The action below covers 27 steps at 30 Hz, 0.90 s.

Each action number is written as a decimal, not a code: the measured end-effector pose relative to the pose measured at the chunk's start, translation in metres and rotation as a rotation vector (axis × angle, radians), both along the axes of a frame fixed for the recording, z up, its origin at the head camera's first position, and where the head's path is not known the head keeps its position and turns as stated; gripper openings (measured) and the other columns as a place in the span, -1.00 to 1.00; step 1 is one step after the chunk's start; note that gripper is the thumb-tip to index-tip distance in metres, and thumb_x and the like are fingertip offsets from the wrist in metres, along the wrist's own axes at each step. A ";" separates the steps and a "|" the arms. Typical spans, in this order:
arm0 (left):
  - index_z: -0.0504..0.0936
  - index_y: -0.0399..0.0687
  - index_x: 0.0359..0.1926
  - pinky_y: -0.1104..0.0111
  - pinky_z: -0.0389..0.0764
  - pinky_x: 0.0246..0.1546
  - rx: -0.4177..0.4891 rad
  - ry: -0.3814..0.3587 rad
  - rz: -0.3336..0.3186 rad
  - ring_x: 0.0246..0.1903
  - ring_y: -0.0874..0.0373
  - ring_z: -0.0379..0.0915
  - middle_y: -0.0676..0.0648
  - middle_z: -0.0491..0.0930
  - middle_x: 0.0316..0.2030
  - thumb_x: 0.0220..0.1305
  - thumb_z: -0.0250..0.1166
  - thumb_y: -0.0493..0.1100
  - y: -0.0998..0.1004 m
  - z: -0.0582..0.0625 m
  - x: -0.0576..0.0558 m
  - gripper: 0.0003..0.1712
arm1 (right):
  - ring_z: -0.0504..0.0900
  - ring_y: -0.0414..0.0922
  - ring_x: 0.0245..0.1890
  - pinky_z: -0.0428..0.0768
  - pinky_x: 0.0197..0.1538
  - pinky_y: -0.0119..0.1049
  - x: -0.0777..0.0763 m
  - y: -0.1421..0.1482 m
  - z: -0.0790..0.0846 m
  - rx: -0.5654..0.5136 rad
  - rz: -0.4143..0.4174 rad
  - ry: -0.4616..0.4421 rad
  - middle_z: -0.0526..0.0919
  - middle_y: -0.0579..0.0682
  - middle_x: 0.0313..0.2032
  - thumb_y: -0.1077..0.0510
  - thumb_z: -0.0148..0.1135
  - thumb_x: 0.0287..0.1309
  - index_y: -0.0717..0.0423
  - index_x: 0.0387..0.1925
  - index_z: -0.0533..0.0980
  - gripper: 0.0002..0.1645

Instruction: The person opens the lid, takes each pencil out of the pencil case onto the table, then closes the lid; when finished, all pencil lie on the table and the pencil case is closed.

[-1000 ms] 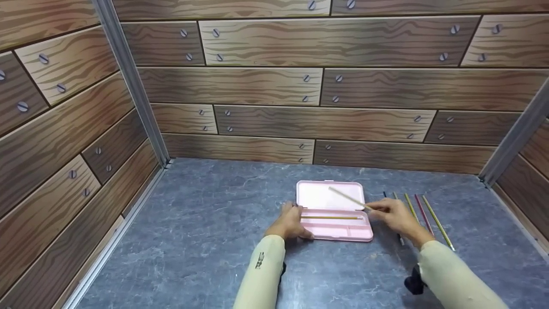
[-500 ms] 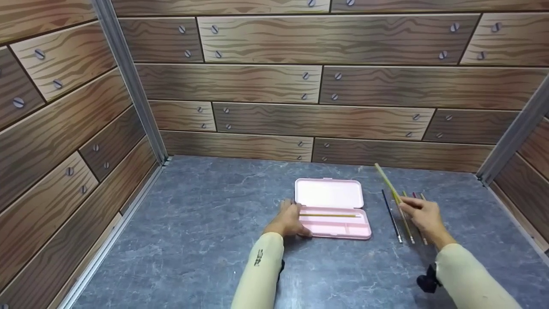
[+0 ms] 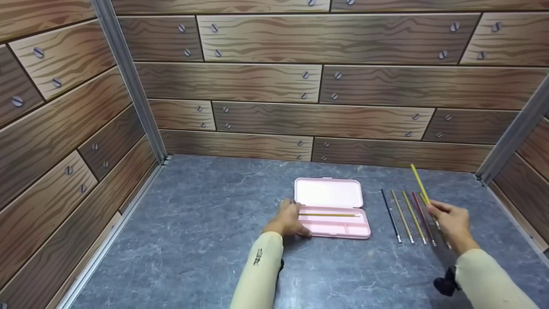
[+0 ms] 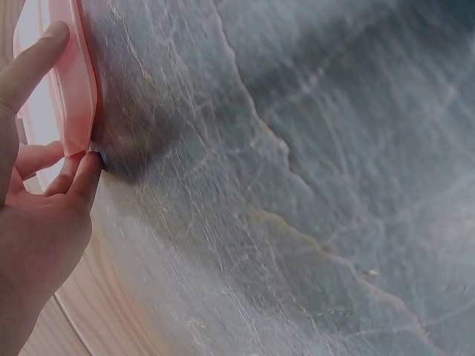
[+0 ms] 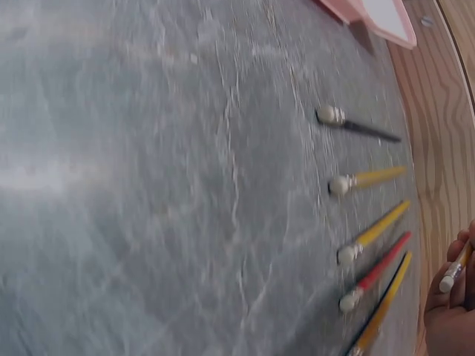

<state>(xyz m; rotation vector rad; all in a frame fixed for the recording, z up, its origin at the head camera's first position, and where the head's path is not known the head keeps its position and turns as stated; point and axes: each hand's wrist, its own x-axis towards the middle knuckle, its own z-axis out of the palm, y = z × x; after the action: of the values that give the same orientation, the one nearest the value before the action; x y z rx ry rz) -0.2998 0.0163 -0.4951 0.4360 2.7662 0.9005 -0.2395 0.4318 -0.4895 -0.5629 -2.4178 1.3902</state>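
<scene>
A pink pencil case (image 3: 328, 193) lies unfolded on the grey table, its lid back. One yellow pencil (image 3: 330, 215) rests in the long rear compartment. My left hand (image 3: 286, 219) grips the left end of the case, thumb at the front and fingers by the hinge side; the left wrist view shows it holding the pink edge (image 4: 77, 89). My right hand (image 3: 452, 225) pinches another yellow pencil (image 3: 419, 182), raised and tilted above the right end of a pencil row. In the right wrist view, the held pencil's white eraser (image 5: 448, 283) sticks out from the fingers.
Right of the case lie a black pencil (image 3: 391, 216), two yellow pencils, a red pencil (image 3: 422, 214) and, partly covered by my right hand, another yellow pencil (image 5: 386, 304). Wood-patterned walls (image 3: 266, 77) enclose the table (image 3: 206, 223) at the back and sides.
My right hand has moved right, from beside the case to over the far end of the pencil row, still pinching the yellow pencil. The left hand stays on the case.
</scene>
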 end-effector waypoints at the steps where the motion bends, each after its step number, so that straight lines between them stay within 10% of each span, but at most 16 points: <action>1: 0.58 -0.30 0.17 0.12 0.44 0.30 -0.002 0.003 -0.001 0.20 -0.05 0.30 -0.25 0.39 0.21 -0.22 0.72 -0.03 0.000 0.000 0.000 -0.09 | 0.43 -0.68 -0.42 0.47 -0.30 -0.64 0.001 0.003 -0.001 -0.004 -0.010 -0.004 0.57 -0.61 -0.46 0.06 0.30 0.32 0.37 0.21 0.49 -0.43; 10: 0.59 -0.31 0.16 0.15 0.45 0.26 -0.013 0.037 -0.024 0.13 -0.01 0.28 -0.21 0.43 0.10 -0.24 0.72 -0.03 -0.002 0.000 0.000 -0.10 | 0.37 -0.65 -0.50 0.43 -0.38 -0.60 0.016 0.031 -0.012 0.066 -0.100 -0.089 0.54 -0.64 -0.58 0.00 0.27 0.32 0.33 0.18 0.54 -0.44; 14: 0.60 -0.31 0.15 0.15 0.47 0.25 -0.006 0.029 -0.015 0.14 -0.02 0.29 -0.21 0.43 0.12 -0.24 0.72 -0.04 -0.003 0.001 0.001 -0.11 | 0.64 -0.29 -0.22 0.43 -0.31 -0.56 0.022 0.041 -0.015 0.110 -0.110 -0.151 0.80 -0.10 -0.19 -0.06 0.23 0.34 0.30 0.23 0.50 -0.39; 17: 0.61 -0.31 0.15 0.14 0.47 0.25 -0.001 0.025 -0.006 0.14 -0.02 0.30 -0.21 0.43 0.12 -0.26 0.73 -0.04 -0.003 0.001 0.000 -0.10 | 0.55 0.19 0.16 0.41 -0.27 -0.49 0.024 0.044 -0.017 0.148 -0.103 -0.176 0.61 0.29 0.16 -0.05 0.20 0.36 0.30 0.23 0.49 -0.40; 27: 0.61 -0.27 0.13 0.13 0.45 0.27 -0.017 0.034 -0.013 0.17 -0.05 0.31 -0.21 0.43 0.12 -0.24 0.72 -0.02 -0.002 -0.001 -0.002 -0.13 | 0.56 0.32 0.08 0.42 -0.21 -0.30 0.022 0.047 -0.026 0.317 -0.046 -0.172 0.63 0.38 0.03 0.09 0.23 0.31 0.35 0.07 0.59 -0.56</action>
<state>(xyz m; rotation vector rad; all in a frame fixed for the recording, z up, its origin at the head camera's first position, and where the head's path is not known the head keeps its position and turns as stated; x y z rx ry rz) -0.3014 0.0144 -0.4958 0.4700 2.7962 0.8743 -0.2175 0.4785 -0.5154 -0.6729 -2.6689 0.9462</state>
